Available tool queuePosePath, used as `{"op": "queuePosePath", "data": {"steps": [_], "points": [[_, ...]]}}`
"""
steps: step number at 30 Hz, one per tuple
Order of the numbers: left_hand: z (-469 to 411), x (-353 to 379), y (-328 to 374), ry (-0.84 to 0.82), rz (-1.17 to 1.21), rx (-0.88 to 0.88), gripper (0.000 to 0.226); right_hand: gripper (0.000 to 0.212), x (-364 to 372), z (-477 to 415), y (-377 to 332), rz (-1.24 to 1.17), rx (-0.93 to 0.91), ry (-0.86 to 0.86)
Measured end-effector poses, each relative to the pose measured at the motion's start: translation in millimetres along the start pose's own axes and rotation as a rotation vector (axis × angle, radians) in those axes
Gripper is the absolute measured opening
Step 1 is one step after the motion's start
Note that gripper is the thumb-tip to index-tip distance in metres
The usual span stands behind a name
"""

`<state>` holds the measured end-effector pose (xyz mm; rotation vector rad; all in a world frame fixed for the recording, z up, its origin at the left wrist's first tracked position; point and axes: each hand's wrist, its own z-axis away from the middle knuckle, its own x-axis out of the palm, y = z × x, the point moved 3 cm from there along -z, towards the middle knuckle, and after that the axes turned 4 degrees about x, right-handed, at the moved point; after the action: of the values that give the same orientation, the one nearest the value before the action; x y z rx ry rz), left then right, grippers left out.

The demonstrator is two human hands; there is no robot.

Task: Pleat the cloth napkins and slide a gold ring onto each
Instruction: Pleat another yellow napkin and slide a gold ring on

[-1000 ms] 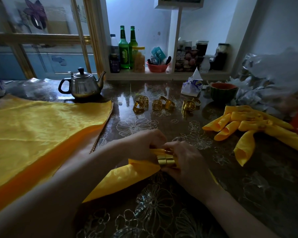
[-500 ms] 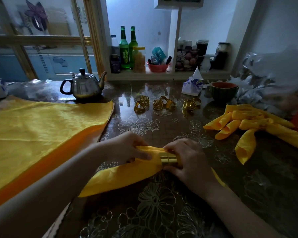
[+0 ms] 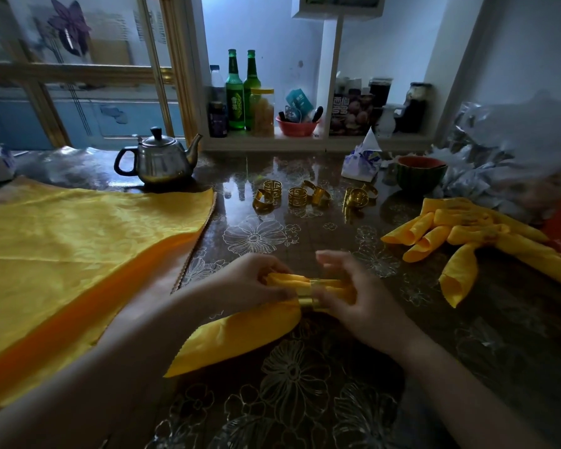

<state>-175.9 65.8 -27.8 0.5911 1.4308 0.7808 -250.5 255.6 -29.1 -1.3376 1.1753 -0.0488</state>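
A pleated yellow napkin (image 3: 240, 332) lies across the table's middle with a gold ring (image 3: 311, 294) around its bundled part. My left hand (image 3: 250, 280) grips the bundle just left of the ring. On the ring's right side my right hand (image 3: 360, 296) pinches the ring with thumb and lower fingers, its upper fingers lifted. Several loose gold rings (image 3: 297, 196) sit further back. Several finished ringed napkins (image 3: 460, 241) lie at the right. A stack of flat yellow napkins (image 3: 78, 247) lies at the left.
A steel teapot (image 3: 161, 160) stands behind the flat stack. A tissue pack (image 3: 361, 160) and a dark bowl (image 3: 420, 171) sit at the back right, with crumpled plastic (image 3: 512, 163) beyond. Bottles and jars fill the shelf along the wall.
The ring has slid left along the bundle. My left hand has shifted to grip close beside it, and my right hand's upper fingers have lifted off.
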Motion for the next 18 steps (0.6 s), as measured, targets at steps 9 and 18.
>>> {"op": "queuePosePath", "data": {"steps": [9, 18], "points": [[3, -1, 23, 0.122, -0.232, 0.077, 0.056, 0.015, -44, 3, 10, 0.269, 0.18, 0.204], [-14, 19, 29, 0.066, -0.534, 0.119, 0.063, 0.021, -21, 24, -10, 0.483, 0.176, 0.154]]}}
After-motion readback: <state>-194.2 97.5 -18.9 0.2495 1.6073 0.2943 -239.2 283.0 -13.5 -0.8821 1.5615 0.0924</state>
